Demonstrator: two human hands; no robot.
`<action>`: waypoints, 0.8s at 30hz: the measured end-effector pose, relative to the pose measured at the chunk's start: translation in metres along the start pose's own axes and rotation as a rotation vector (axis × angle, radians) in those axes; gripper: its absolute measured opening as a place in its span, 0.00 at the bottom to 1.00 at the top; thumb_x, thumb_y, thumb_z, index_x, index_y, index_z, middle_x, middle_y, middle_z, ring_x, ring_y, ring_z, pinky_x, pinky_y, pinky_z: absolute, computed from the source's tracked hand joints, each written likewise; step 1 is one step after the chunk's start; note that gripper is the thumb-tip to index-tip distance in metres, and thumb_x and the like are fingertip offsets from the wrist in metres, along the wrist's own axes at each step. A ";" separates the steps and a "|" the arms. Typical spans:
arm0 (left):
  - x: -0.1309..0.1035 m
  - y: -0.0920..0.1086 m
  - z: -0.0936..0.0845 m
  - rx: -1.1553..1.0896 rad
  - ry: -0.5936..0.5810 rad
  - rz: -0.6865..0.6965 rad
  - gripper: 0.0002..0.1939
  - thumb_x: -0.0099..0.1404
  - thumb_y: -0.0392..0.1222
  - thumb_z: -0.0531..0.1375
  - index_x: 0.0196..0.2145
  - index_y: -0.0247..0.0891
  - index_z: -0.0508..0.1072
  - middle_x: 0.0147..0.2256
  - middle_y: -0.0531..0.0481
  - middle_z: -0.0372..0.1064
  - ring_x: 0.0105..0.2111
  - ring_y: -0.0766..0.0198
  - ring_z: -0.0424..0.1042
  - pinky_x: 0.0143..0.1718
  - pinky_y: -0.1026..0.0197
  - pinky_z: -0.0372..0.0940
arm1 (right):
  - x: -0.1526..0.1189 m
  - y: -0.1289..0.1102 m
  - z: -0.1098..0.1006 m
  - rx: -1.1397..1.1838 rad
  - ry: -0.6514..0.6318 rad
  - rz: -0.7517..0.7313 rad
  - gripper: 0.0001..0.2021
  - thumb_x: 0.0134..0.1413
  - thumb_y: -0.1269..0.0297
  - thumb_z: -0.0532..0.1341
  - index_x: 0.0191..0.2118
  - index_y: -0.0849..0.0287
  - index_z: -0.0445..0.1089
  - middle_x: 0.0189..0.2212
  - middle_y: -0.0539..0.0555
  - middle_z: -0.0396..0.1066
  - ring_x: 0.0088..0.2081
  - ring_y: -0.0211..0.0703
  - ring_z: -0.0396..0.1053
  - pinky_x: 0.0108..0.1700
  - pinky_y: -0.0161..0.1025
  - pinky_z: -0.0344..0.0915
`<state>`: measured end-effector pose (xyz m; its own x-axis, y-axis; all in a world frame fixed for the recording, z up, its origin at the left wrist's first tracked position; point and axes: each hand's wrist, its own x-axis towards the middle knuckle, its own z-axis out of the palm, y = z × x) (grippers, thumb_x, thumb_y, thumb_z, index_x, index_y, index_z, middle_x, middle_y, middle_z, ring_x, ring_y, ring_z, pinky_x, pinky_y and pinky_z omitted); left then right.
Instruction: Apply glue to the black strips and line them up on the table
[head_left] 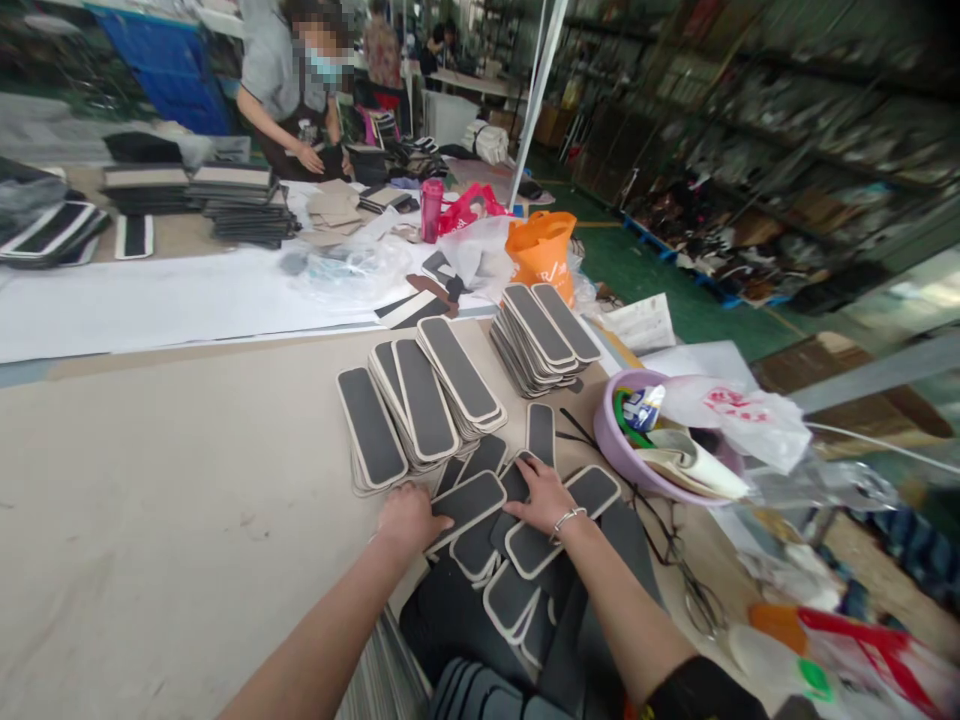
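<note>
My left hand (405,522) is closed on the near left end of a dark grey panel with a cream border (471,505), its thumb lying on top. My right hand (546,495), with a bracelet at the wrist, grips another grey panel (514,484) just right of it, thumb and fingers on its edges. Under and around both hands, loose bordered panels (510,600) overlap in a heap. Right of my right hand, one panel (592,490) lies at a slant. Beyond my hands stand stacks of the same panels (371,425), (461,370).
Another panel stack (536,335) stands farther back. A purple basin (611,440) with bags and rolled material sits at right, near black-handled scissors (664,535). An orange bag (541,250) is behind. Across the table a masked person (289,100) handles dark pieces. Bundled sheets (386,670) stand below.
</note>
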<state>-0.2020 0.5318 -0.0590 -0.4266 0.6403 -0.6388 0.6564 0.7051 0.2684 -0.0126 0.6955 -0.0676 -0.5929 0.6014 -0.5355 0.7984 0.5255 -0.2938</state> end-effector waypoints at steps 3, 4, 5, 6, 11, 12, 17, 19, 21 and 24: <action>0.007 0.011 0.003 0.015 0.029 0.002 0.29 0.51 0.58 0.63 0.42 0.30 0.74 0.48 0.31 0.66 0.51 0.40 0.65 0.49 0.50 0.61 | -0.012 0.004 -0.001 0.012 -0.018 0.015 0.46 0.40 0.52 0.69 0.65 0.62 0.53 0.64 0.63 0.49 0.64 0.56 0.46 0.65 0.46 0.42; 0.008 0.016 0.005 0.002 0.034 -0.004 0.30 0.51 0.58 0.63 0.43 0.31 0.73 0.49 0.31 0.65 0.51 0.41 0.65 0.49 0.51 0.61 | -0.015 0.006 -0.002 0.017 -0.016 0.037 0.48 0.38 0.53 0.69 0.65 0.62 0.52 0.64 0.63 0.49 0.65 0.56 0.45 0.65 0.46 0.40; 0.009 0.022 0.006 -0.017 0.031 -0.009 0.30 0.52 0.58 0.62 0.45 0.31 0.72 0.50 0.31 0.64 0.51 0.42 0.66 0.48 0.52 0.61 | -0.018 0.008 -0.003 0.022 -0.010 0.069 0.50 0.37 0.55 0.70 0.66 0.63 0.49 0.64 0.63 0.47 0.65 0.57 0.44 0.65 0.47 0.40; 0.009 0.028 0.008 -0.039 0.020 -0.013 0.30 0.53 0.58 0.61 0.46 0.31 0.71 0.49 0.31 0.64 0.50 0.43 0.67 0.48 0.52 0.62 | -0.019 0.010 -0.004 0.029 0.000 0.109 0.53 0.37 0.56 0.70 0.67 0.64 0.45 0.65 0.65 0.45 0.65 0.57 0.43 0.65 0.47 0.41; 0.015 0.044 0.008 -0.107 -0.038 -0.064 0.39 0.49 0.57 0.64 0.52 0.29 0.64 0.51 0.28 0.65 0.49 0.42 0.69 0.46 0.53 0.63 | -0.017 0.028 -0.012 0.077 0.018 0.284 0.59 0.40 0.49 0.68 0.68 0.69 0.32 0.62 0.74 0.46 0.62 0.58 0.52 0.59 0.47 0.54; 0.017 0.044 0.008 -0.134 -0.055 -0.065 0.39 0.48 0.57 0.64 0.52 0.29 0.64 0.51 0.27 0.66 0.49 0.42 0.69 0.45 0.53 0.63 | -0.014 0.031 -0.015 0.084 0.012 0.298 0.59 0.39 0.48 0.68 0.68 0.69 0.34 0.61 0.74 0.50 0.61 0.59 0.55 0.57 0.48 0.56; 0.021 0.044 0.005 -0.264 -0.173 0.049 0.34 0.43 0.58 0.67 0.46 0.37 0.70 0.47 0.36 0.73 0.47 0.44 0.72 0.42 0.54 0.65 | 0.006 0.045 -0.024 0.122 -0.003 0.342 0.62 0.33 0.46 0.71 0.68 0.68 0.36 0.55 0.74 0.61 0.56 0.62 0.62 0.55 0.49 0.59; 0.021 0.047 0.004 -0.277 -0.180 0.096 0.33 0.42 0.54 0.68 0.46 0.41 0.72 0.45 0.41 0.74 0.46 0.45 0.72 0.42 0.55 0.65 | 0.012 0.050 -0.029 0.151 0.001 0.355 0.64 0.31 0.46 0.72 0.68 0.68 0.35 0.55 0.73 0.62 0.55 0.62 0.63 0.54 0.49 0.60; 0.018 0.052 0.003 -0.294 -0.160 0.130 0.32 0.42 0.50 0.68 0.46 0.42 0.72 0.44 0.42 0.75 0.45 0.45 0.73 0.43 0.53 0.65 | 0.011 0.054 -0.034 0.183 0.010 0.352 0.64 0.30 0.48 0.72 0.68 0.69 0.35 0.54 0.71 0.64 0.53 0.61 0.66 0.53 0.49 0.61; 0.010 0.061 0.006 -0.332 -0.095 0.142 0.32 0.36 0.45 0.71 0.44 0.42 0.75 0.42 0.41 0.76 0.45 0.41 0.73 0.45 0.50 0.65 | -0.005 0.051 -0.037 0.229 0.039 0.264 0.57 0.35 0.51 0.70 0.67 0.67 0.40 0.52 0.68 0.66 0.52 0.58 0.67 0.52 0.49 0.63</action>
<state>-0.1625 0.5794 -0.0539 -0.2759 0.7184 -0.6386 0.4606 0.6819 0.5681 0.0270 0.7416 -0.0504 -0.3626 0.7233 -0.5876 0.9250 0.2024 -0.3217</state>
